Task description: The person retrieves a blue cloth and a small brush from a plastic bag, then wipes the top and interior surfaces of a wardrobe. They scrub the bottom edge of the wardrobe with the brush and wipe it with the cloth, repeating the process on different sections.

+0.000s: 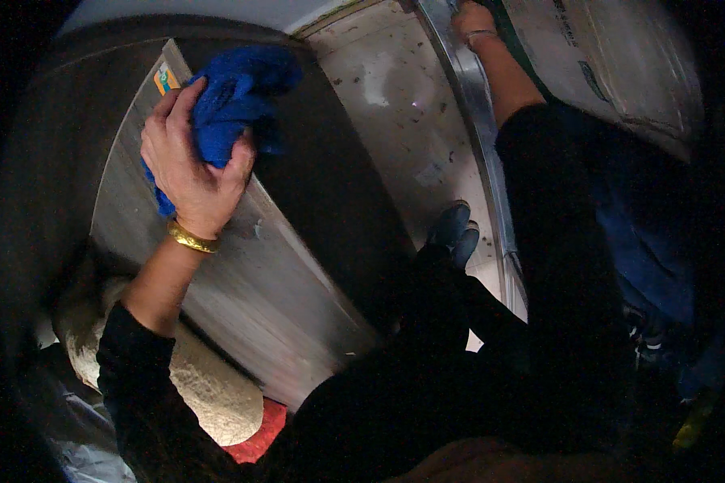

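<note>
A crumpled blue cloth (pixel 232 99) is in my left hand (pixel 187 163), with the fingers and thumb curled round it. The hand wears a gold bangle and rests at the upper part of a grey wood-look panel (pixel 241 259). An orange and green sticker (pixel 165 78) is on the panel just above my fingers. At the top right, my right hand (pixel 472 23) is on or beside a shiny metal rail (pixel 468 84); its fingertips lie at the picture's edge, so its grip cannot be made out.
A dirty light tiled floor (pixel 386 102) with dark specks lies between the dark surface and the rail. A beige rolled bundle (pixel 223 386) and a red item (pixel 269 428) are at the lower left. Wrapped boards or boxes (pixel 628 66) stand at the upper right.
</note>
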The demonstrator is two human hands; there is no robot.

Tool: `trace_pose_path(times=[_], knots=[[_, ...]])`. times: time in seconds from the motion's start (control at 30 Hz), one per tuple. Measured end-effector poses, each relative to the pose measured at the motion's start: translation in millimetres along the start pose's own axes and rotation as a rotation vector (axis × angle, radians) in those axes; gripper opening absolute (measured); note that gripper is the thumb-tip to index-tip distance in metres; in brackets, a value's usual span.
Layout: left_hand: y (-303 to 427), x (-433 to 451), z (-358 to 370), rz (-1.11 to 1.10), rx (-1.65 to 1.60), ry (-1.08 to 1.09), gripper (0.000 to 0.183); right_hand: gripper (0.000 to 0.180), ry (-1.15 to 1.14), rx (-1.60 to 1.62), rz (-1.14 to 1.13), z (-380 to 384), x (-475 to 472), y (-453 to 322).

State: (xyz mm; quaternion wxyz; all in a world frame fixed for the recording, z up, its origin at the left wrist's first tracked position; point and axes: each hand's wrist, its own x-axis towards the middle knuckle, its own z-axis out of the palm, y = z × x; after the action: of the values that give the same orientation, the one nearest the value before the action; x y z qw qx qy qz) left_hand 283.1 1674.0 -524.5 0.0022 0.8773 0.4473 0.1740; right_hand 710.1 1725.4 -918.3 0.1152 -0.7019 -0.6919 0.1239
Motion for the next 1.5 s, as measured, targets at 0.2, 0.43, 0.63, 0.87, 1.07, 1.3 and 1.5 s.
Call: trace_pose_path(times=[0.2, 0.43, 0.63, 0.87, 1.07, 1.3, 1.5], knots=[[1.5, 0.2, 1.5, 0.0, 0.001, 0.015, 0.064, 0.039, -0.107, 0.015, 0.283, -85.1, -41.9, -29.6], [0.7, -1.9, 1.4, -0.008, 0.023, 0.038, 0.062, 0.03, -0.303, 0.179, 0.149, -87.5, -130.4, -106.0], [2.9, -0.9, 0.0, -0.008, 0.02, 0.022, 0.062, 0.026, -0.189, -0.03, 0.379, -98.5, -132.2, -75.1], [3.7, -0.4, 2.9, 0.003, 0.032, 0.038, 0.062, 0.032, -0.17, 0.04, 0.451, -111.6, -192.0, -61.0], [3.5, -2.3, 2.8, 0.015, 0.053, 0.032, 0.063, 0.025, -0.303, 0.134, 0.338, -90.7, -183.8, -76.3], [6.3, 0.4, 3.5, 0.031, 0.042, 0.036, 0.063, 0.048, -0.241, 0.096, 0.706, -100.1, -333.3, -90.1], [3.6, -1.1, 5.4, 0.024, 0.044, 0.03, 0.063, 0.037, -0.355, -0.001, 0.707, -98.4, -311.1, -50.4]])
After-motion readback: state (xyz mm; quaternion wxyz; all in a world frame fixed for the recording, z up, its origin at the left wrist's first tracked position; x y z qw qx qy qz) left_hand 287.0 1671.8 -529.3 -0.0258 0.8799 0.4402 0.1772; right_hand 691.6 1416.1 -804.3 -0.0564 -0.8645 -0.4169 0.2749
